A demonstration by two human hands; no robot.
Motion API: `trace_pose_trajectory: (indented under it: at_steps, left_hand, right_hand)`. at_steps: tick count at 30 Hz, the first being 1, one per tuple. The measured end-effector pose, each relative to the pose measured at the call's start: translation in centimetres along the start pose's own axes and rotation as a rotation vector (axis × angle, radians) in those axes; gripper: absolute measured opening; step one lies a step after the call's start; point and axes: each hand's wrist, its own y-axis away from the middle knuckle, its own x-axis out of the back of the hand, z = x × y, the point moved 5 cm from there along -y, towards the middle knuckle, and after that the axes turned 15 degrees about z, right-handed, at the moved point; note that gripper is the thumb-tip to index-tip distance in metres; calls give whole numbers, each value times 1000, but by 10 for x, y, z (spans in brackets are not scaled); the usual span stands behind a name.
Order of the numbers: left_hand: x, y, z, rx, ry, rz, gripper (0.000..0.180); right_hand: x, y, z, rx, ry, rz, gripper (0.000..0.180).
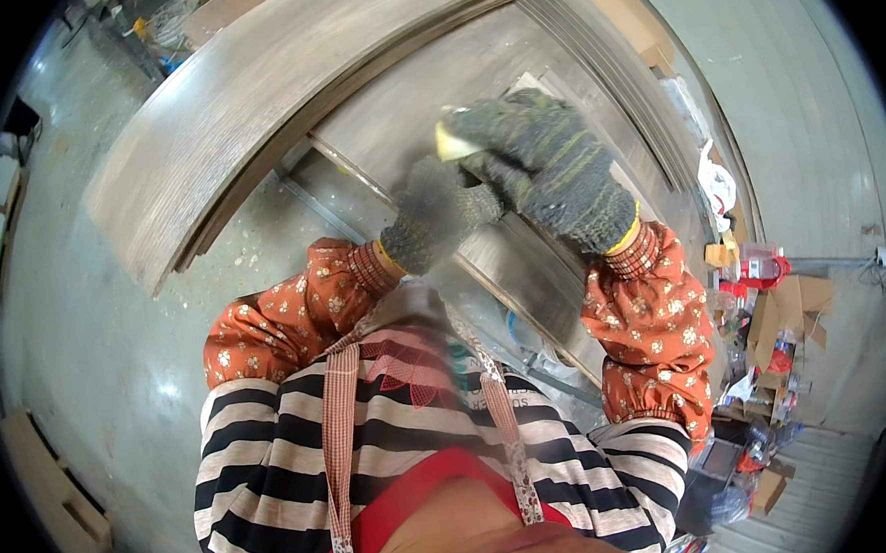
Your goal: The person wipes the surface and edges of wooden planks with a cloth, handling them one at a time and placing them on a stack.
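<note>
Both my hands wear dark grey-green knitted gloves with yellow cuff edges, and they meet in front of my chest above wooden boards. My right hand is closed, its fingers curled toward the left. At its fingertips shows a small pale yellow-white piece; what it belongs to is unclear. Just below and to the left, my left hand is against or very close to the right one. It is smeared by motion and its fingers are partly hidden. Beneath the hands lies a grey-brown wood-grain board.
A long curved-looking stack of wood-grain boards reaches across the far left. More layered panels stand at the right, beside a white plastic bag. Cardboard boxes and red-capped bottles clutter the right floor.
</note>
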Motion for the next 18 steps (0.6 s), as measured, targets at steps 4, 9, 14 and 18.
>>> trace_pose_trajectory:
  at_steps: [4, 9, 14, 18]
  left_hand:
    - [-2, -4, 20, -364, -224, -10, 33]
    - [-7, -14, 16, 138, 102, 55, 28]
    - [-14, 3, 3, 514, 807, 77, 16]
    - [9, -30, 48, -16, -17, -160, 16]
  right_hand:
    - [2, 5, 17, -66, -9, 47, 36]
    - [7, 5, 40, -218, 86, 108, 33]
    - [4, 7, 19, 101, 34, 162, 32]
    - [43, 27, 76, -516, 233, 305, 26]
